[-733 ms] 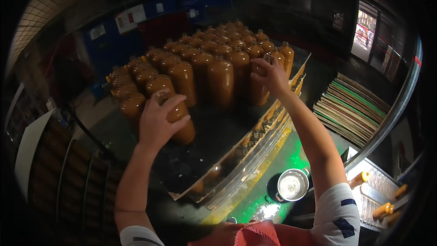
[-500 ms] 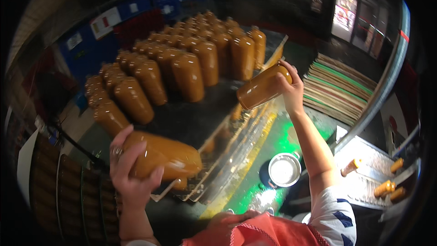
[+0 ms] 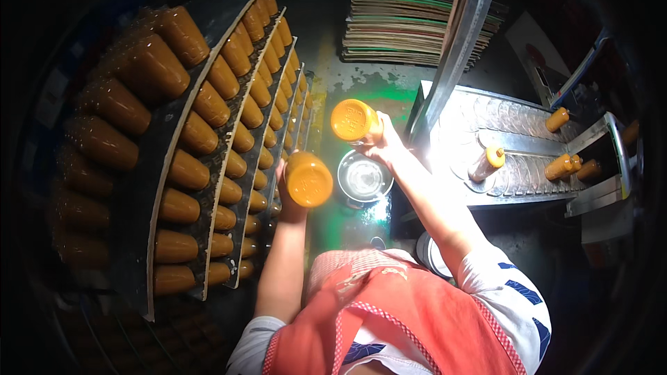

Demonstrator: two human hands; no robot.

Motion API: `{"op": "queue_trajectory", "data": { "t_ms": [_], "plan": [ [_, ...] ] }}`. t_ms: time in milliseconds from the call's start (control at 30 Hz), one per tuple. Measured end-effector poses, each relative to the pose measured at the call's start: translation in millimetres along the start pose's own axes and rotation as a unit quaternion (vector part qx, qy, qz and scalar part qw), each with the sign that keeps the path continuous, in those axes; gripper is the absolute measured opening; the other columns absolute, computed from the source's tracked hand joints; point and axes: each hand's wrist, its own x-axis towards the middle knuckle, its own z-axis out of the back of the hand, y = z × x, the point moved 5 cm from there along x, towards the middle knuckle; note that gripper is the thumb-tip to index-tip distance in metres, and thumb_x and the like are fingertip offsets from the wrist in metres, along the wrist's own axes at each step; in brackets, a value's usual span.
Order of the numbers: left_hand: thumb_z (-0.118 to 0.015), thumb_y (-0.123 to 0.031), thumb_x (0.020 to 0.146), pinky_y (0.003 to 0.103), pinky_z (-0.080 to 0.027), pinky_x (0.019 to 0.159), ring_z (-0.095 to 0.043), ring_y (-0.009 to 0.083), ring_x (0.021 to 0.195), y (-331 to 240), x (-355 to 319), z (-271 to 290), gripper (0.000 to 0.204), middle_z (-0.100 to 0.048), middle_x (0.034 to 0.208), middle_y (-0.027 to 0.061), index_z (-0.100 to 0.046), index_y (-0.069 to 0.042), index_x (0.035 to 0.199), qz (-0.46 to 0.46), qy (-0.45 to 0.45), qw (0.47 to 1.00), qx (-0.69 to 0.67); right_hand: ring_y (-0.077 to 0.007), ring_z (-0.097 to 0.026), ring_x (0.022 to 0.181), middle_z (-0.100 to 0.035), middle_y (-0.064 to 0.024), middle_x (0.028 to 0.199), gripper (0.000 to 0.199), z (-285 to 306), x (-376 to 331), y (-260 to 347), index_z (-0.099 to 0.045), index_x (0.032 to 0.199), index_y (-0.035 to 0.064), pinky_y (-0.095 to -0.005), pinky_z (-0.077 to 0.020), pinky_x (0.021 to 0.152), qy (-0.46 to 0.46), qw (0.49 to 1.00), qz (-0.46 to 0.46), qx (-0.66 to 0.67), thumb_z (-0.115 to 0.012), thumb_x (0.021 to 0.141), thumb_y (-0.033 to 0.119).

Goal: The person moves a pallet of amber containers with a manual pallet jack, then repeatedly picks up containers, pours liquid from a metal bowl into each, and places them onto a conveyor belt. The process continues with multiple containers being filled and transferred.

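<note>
My left hand [image 3: 282, 177] is wrapped round the side of an orange-brown bottle [image 3: 310, 182], mostly hidden behind it. That bottle's rounded base faces up towards me. A similar orange bottle [image 3: 353, 120] is tilted in my right hand [image 3: 383, 144], its embossed base also turned up. Both bottles are in the air, apart from each other. Below and between them, on the floor, stands a round metal pot [image 3: 365, 176] with a pale, shiny inside. Just left of my left hand is a stack of tiers filled with more such bottles [image 3: 190, 169].
Tier boards [image 3: 222, 160] rise along the left. On the right, a lit metal machine bed [image 3: 511, 180] carries a standing bottle [image 3: 486, 164] and several others at its far end. A metal post [image 3: 458, 48] rises beside it. Flat boards [image 3: 410, 24] are stacked ahead.
My view has swung right, from the bottle-covered top board towards the machine bed. Both hands have come closer together in front of me, each still holding a bottle, bases now turned up.
</note>
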Motion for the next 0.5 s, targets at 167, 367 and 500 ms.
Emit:
{"op": "queue_trajectory", "data": {
  "t_ms": [167, 367, 500],
  "plan": [
    [-0.05, -0.038, 0.099, 0.047, -0.045, 0.103, -0.052, 0.0302, 0.125, 69, 80, 60, 0.04, -0.06, 0.13, 0.0103, -0.057, -0.011, 0.129, 0.041, -0.179, 0.979, -0.089, -0.0284, -0.064, 0.102, -0.064, -0.0134, 0.113, 0.039, 31, 18, 18, -0.058, 0.118, 0.0044, -0.0443, -0.055, 0.091, 0.041, 0.996, -0.024, 0.075, -0.062, 0.093, 0.033],
    [-0.049, -0.039, 0.1, 0.041, -0.042, 0.108, -0.053, 0.0254, 0.124, 93, 132, 119, 0.041, -0.06, 0.13, 0.007, -0.057, -0.012, 0.129, 0.016, -0.154, 0.979, 0.134, -0.021, -0.066, 0.092, -0.068, -0.0072, 0.092, 0.02, 24, 20, 23, -0.063, 0.094, 0.0091, -0.038, -0.0542, 0.087, 0.058, 0.995, 0.006, 0.086, -0.057, 0.094, 0.028],
    [-0.055, -0.047, 0.094, 0.046, -0.052, 0.098, -0.054, 0.029, 0.123, 108, 146, 126, 0.053, -0.056, 0.134, 0.0115, -0.054, -0.01, 0.131, 0.223, -0.108, 0.955, -0.163, -0.0244, -0.069, 0.09, -0.072, -0.0082, 0.103, 0.047, 66, 40, 30, -0.066, 0.108, 0.0126, -0.0441, -0.0566, 0.085, 0.006, 0.999, 0.044, 0.003, -0.052, 0.092, 0.055]
  ]
}}
